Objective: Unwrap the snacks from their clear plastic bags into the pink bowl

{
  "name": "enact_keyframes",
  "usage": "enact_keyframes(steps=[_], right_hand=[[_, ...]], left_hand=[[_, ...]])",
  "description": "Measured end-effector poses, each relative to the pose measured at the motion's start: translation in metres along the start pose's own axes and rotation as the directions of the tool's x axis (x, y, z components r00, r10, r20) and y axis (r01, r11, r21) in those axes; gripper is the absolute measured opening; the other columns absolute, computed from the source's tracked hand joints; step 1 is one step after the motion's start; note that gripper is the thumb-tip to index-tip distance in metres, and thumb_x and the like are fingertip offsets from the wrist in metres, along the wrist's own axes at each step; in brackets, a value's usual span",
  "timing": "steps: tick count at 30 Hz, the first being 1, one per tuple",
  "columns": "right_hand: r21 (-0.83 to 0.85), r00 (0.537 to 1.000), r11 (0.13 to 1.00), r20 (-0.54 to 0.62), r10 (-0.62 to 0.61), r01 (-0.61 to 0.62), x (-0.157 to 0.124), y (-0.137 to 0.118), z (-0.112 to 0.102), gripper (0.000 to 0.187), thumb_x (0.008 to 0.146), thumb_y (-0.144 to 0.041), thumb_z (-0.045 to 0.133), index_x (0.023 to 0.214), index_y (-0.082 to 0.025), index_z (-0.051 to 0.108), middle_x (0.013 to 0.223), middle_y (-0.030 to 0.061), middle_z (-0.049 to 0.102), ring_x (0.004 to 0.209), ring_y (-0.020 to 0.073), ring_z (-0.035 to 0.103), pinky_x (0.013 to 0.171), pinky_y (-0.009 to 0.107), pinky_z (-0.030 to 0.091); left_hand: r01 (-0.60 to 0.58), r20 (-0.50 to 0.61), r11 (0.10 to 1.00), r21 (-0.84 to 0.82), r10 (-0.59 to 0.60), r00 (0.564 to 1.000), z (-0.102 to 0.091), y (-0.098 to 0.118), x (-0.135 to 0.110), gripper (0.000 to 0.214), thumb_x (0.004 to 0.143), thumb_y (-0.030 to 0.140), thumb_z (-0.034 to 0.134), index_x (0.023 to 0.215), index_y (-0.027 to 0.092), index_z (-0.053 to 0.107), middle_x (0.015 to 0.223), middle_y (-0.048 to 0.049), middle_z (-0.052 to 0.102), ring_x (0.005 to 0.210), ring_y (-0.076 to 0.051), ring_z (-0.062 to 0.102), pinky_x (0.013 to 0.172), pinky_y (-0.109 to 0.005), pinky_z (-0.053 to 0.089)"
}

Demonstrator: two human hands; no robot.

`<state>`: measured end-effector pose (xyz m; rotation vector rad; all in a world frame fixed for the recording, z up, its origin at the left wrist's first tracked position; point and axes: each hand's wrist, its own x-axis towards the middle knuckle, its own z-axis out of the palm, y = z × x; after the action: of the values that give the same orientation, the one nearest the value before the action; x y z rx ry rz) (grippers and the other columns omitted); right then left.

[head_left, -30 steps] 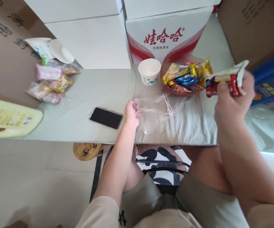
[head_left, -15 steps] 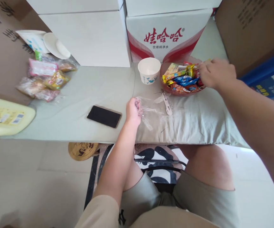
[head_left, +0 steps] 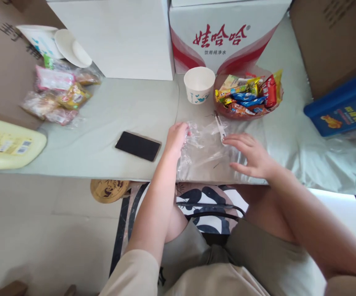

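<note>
My left hand is closed round a crumpled clear plastic bag, which spreads over the cloth to its right. My right hand has its fingers apart and holds nothing; its fingertips are at the lower end of a small white utility knife, and I cannot tell if they touch it. Behind the knife stands a reddish see-through bowl heaped with wrapped snacks. A red and yellow packet leans at the bowl's right side. Left of the bowl is a white paper cup.
A phone lies left of my left arm. Wrapped snacks, paper cups and a pale yellow jug are at the left. White cartons line the back; a blue box stands right. The table's front edge is near my knees.
My right hand has come away from the bowl's right side, back and left to the utility knife. The left hand keeps hold of the plastic bag, which is bunched differently. The view has shifted slightly.
</note>
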<state>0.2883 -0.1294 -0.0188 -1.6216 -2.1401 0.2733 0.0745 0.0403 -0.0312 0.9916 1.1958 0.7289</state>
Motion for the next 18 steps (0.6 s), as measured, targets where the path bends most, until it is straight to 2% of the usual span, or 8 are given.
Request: enact_keyframes(steps=[3,7,10,12,14,15,17,18], right_hand=[[-0.046,0.985,0.984,-0.024,0.171,-0.172,-0.019,0.003,0.02,0.043,0.089,-0.041,0.055,0.126,-0.021,0.063,0.106,0.012,0.074,0.103,0.0317,0.068,0.096,0.052,0.049],[-0.05,0.975,0.974,-0.039,0.217,-0.219,-0.032,0.011,0.009,0.021,0.091,-0.033,0.05,0.085,-0.025,0.069,0.07,0.0051,0.068,0.075,0.0252,0.066,0.082,0.044,0.051],[0.022,0.978,0.986,-0.124,0.166,-0.164,-0.03,0.006,-0.005,0.016,0.085,-0.03,0.052,0.074,-0.025,0.064,0.079,0.0077,0.072,0.08,0.0264,0.068,0.08,0.045,0.053],[0.089,0.982,0.987,-0.123,0.141,-0.131,-0.025,-0.001,-0.008,0.012,0.081,-0.029,0.053,0.073,-0.026,0.061,0.09,0.0088,0.075,0.094,0.029,0.07,0.089,0.048,0.053],[0.175,0.993,0.98,-0.054,0.109,-0.098,-0.019,-0.005,-0.007,0.01,0.08,-0.029,0.052,0.075,-0.026,0.06,0.1,0.009,0.076,0.107,0.0305,0.069,0.098,0.051,0.051],[0.222,0.996,0.971,-0.012,0.09,-0.086,-0.016,-0.006,-0.006,0.01,0.079,-0.03,0.051,0.076,-0.026,0.059,0.105,0.0095,0.077,0.112,0.0304,0.068,0.1,0.051,0.05],[0.312,0.996,0.947,0.066,0.052,-0.07,-0.01,-0.007,-0.002,0.012,0.08,-0.031,0.048,0.078,-0.025,0.059,0.119,0.0115,0.074,0.119,0.0298,0.065,0.103,0.049,0.049],[0.352,0.995,0.934,0.094,0.036,-0.067,-0.008,-0.007,0.001,0.014,0.081,-0.031,0.047,0.079,-0.024,0.059,0.126,0.0125,0.072,0.124,0.0295,0.063,0.105,0.049,0.049]], left_hand=[[-0.108,-0.031,0.991,0.079,0.11,0.993,-0.005,-0.01,0.006,0.028,0.081,0.031,0.076,0.105,0.024,0.063,0.083,-0.0008,0.062,0.058,-0.01,0.053,0.052,-0.023,0.037],[-0.313,0.001,0.924,0.218,0.321,0.947,-0.011,-0.014,0.018,0.057,0.072,0.021,0.084,0.122,0.029,0.057,0.099,-0.0017,0.061,0.086,-0.017,0.064,0.074,-0.03,0.05],[-0.259,-0.213,0.953,0.157,0.289,0.933,-0.014,0.0,0.024,0.048,0.075,0.009,0.074,0.116,0.027,0.056,0.1,-0.0011,0.06,0.081,-0.014,0.061,0.073,-0.029,0.05],[-0.252,-0.427,0.964,0.082,0.263,0.866,-0.013,0.012,0.018,0.041,0.076,-0.002,0.063,0.107,0.024,0.053,0.098,0.0001,0.057,0.076,-0.01,0.056,0.072,-0.025,0.048],[-0.396,-0.537,0.91,0.126,0.398,0.744,-0.013,0.019,0.0,0.035,0.076,-0.007,0.055,0.095,0.021,0.05,0.093,0.0015,0.053,0.075,-0.007,0.052,0.076,-0.022,0.047],[-0.535,-0.481,0.818,0.21,0.563,0.672,-0.013,0.018,-0.013,0.03,0.077,-0.005,0.056,0.093,0.021,0.051,0.092,0.0012,0.053,0.079,-0.008,0.053,0.078,-0.022,0.047],[-0.657,-0.081,0.68,0.324,0.712,0.697,-0.017,0.01,-0.042,0.006,0.088,0.02,0.063,0.092,0.021,0.057,0.087,-0.0007,0.059,0.084,-0.014,0.061,0.087,-0.031,0.052],[-0.684,0.211,0.614,0.394,0.664,0.717,-0.021,0.003,-0.056,0.015,0.086,0.028,0.068,0.098,0.021,0.062,0.1,-0.0046,0.066,0.098,-0.02,0.065,0.096,-0.037,0.052]])
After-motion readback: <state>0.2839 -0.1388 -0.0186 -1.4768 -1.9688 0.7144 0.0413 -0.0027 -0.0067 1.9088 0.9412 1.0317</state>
